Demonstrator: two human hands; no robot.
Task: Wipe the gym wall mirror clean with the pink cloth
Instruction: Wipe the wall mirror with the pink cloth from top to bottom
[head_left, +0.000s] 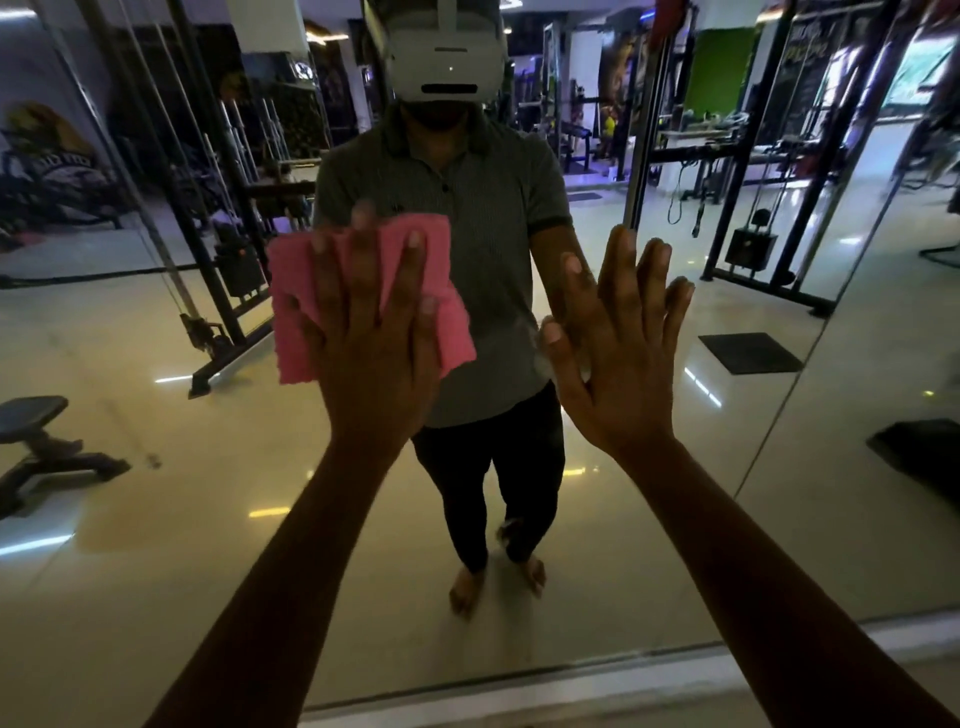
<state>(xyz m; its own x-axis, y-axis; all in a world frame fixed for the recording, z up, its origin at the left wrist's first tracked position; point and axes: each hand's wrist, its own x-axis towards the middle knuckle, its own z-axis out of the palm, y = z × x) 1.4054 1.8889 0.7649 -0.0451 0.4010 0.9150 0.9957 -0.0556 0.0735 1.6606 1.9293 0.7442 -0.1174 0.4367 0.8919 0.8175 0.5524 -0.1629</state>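
My left hand (371, 332) presses a pink cloth (363, 296) flat against the mirror (156, 519), just left of the frame's centre. The fingers are straight and spread over the cloth, not curled round it. The cloth is a bright, soft pink, roughly square, folded or doubled, with a nubbly weave and slightly ragged edges. It shows on both sides of my hand and above my fingertips; its lower left corner hangs below my palm.

My right hand (618, 348) is open too, fingers straight and fanned wide, held up at the glass just right of centre. I cannot tell whether the palm touches the mirror. It holds nothing. Both forearms reach up from the bottom corners of the frame.

The mirror fills nearly the whole view. Its lower edge runs along a pale ledge (571, 686) at the bottom. A vertical seam (810, 353) between panels slants through the right side. In the reflection I stand barefoot on a glossy floor, in a grey polo shirt and dark trousers, with a white headset (447, 52) at the top centre. A weight bench (36, 431) shows at the left edge, and black cable machines in the upper left and upper right.
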